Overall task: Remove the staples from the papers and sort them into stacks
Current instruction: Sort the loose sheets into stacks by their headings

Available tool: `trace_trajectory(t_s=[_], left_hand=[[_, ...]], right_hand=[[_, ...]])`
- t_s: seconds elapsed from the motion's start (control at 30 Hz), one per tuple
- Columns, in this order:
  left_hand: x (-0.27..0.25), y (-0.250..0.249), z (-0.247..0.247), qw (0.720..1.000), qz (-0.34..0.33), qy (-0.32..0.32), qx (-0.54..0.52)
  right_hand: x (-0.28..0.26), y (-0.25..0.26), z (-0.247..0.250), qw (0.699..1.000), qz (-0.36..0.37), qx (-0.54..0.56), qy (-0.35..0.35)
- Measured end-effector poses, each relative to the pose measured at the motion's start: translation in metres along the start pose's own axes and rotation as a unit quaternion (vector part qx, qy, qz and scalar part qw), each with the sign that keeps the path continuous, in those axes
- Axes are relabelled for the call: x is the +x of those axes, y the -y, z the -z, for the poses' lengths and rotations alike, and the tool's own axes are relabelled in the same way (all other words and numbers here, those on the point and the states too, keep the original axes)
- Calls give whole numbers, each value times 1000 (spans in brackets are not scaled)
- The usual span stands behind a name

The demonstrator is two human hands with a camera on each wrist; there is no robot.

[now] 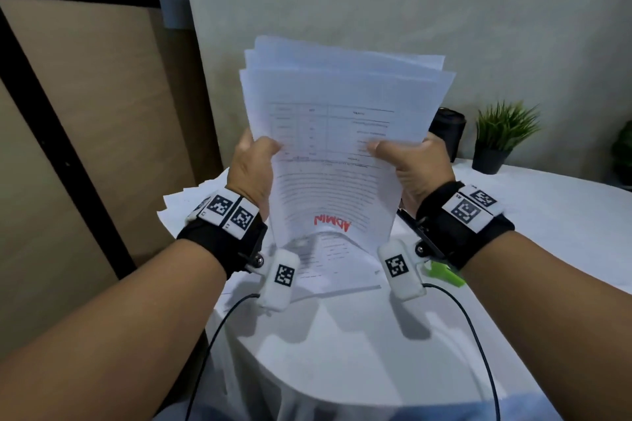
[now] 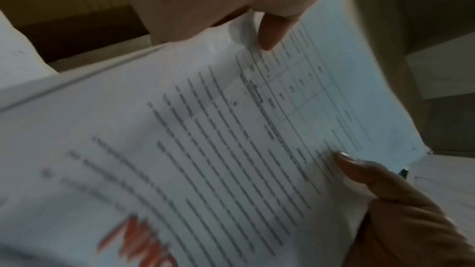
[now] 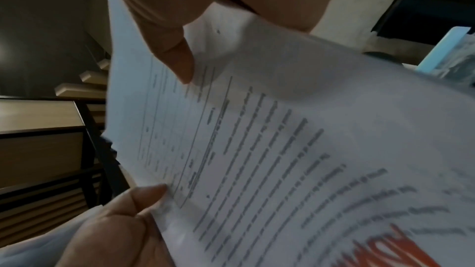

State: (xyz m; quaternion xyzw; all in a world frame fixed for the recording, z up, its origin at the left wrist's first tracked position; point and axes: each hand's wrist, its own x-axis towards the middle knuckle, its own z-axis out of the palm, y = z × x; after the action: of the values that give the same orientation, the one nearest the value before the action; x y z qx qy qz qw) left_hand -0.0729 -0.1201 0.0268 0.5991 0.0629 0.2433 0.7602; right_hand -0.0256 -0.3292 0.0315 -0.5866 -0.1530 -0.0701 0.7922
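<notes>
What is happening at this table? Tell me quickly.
A person holds a bundle of papers upright above the white table, the left hand gripping one side edge and the right hand the other. The front sheet reads upside down, with a red ADMIN stamp. More sheets lie flat on the table beneath, another pile sits to the left, and a green tool lies by the right wrist.

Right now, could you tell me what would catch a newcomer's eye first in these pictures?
A sheaf of papers held upright at centre, its front sheet upside down with a red ADMIN stamp near the bottom. The left hand and right hand grip its side edges. A potted plant stands on the table, far right.
</notes>
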Motion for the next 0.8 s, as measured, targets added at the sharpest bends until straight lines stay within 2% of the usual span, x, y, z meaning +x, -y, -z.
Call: trace_trajectory(t_s=[0.2,0.33,0.4,0.47,0.53,0.6,0.7,0.8], left_hand=[[-4,14,5,997,-19,25,72],[2,8,2,997,-25,27,69],[11,3,13,1000,-20,-7,11],[19,-4,23,997,6,-59,-46],[22,-6,26,991,37,-105,-70],[18,-3,17,983,67,-113,-125],[4,7,1,969,135,-46,-200],[0,8,6,966,131,-16,-223]], right_hand=[[-2,-14,6,999,-37,-30,25],[1,-15,13,998,-37,-48,0],[0,-13,26,994,-50,-99,-8],[-8,-11,39,988,-102,-120,-1],[-24,-10,41,985,-159,-53,38],[-36,-8,26,983,-168,45,65],[-35,-8,-3,974,-163,158,4],[-19,0,-5,983,-129,108,-79]])
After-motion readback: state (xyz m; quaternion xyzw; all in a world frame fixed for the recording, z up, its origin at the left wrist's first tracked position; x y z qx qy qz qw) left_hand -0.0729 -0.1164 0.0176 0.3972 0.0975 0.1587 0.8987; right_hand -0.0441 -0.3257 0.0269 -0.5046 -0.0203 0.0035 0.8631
